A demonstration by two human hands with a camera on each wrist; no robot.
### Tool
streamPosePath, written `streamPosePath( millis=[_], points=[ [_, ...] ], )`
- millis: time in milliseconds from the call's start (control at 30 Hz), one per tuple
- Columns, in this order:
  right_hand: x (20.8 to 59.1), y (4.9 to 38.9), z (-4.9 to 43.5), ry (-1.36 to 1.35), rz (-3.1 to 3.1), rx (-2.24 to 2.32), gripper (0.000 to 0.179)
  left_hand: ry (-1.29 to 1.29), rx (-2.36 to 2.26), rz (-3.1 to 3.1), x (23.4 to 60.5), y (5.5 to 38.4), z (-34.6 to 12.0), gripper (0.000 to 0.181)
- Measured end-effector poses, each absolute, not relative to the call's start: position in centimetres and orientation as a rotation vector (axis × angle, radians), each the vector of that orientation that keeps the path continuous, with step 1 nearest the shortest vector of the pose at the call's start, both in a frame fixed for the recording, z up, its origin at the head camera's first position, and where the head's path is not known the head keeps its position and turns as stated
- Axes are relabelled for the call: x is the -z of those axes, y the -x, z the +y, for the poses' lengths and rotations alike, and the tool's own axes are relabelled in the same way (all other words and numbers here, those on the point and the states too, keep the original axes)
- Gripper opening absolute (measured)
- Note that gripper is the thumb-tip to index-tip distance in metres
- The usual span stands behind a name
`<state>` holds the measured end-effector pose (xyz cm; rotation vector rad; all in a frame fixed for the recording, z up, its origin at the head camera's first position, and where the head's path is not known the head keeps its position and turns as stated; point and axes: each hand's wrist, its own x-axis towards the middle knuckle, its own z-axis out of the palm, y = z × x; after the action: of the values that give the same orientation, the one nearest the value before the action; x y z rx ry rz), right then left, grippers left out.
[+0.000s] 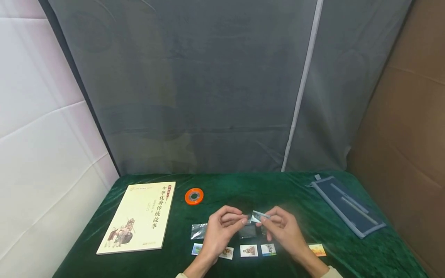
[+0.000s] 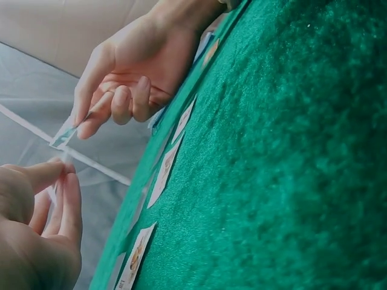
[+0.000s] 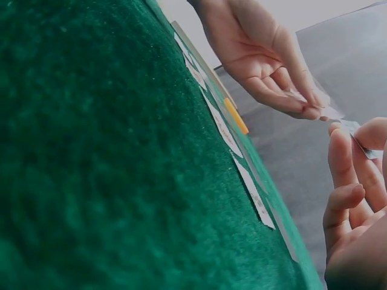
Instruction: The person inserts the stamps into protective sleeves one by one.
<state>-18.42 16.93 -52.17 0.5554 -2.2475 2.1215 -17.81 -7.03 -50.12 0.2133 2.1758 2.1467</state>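
Above the table my right hand (image 1: 283, 231) pinches a small blue-and-white stamp (image 1: 258, 216) between thumb and fingers. Facing it, my left hand (image 1: 222, 233) pinches a small clear plastic sleeve (image 3: 332, 110) at its edge. Stamp and sleeve meet end to end between the two hands. Below them on the cloth lies a row of stamps: one with a seated figure (image 1: 248, 251), a blue-green one (image 1: 268, 250), and others partly hidden by my left hand. An orange stamp (image 1: 318, 250) lies beside my right wrist.
Clear sleeves (image 1: 199, 231) lie flat behind the row of stamps. On the green cloth (image 1: 208, 181) are a cream book (image 1: 139, 216) at left, an orange ring-shaped roll (image 1: 194, 196) at centre back, and a dark zip pouch (image 1: 342, 200) at right with slim tools showing.
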Motion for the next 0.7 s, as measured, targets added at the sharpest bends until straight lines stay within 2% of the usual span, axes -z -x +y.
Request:
streamPosePath(
  millis=[333,700],
  points=[
    [52.17,18.31,16.97,-0.483,-2.291,-2.150,0.015,-0.189,-2.182,2.146,50.21,17.85,-6.91,0.048],
    [52.27,18.16,17.08,-0.637,-2.296,-2.178,0.014,-0.177,-2.189,2.133,50.48,17.87,-6.88,0.048]
  ],
)
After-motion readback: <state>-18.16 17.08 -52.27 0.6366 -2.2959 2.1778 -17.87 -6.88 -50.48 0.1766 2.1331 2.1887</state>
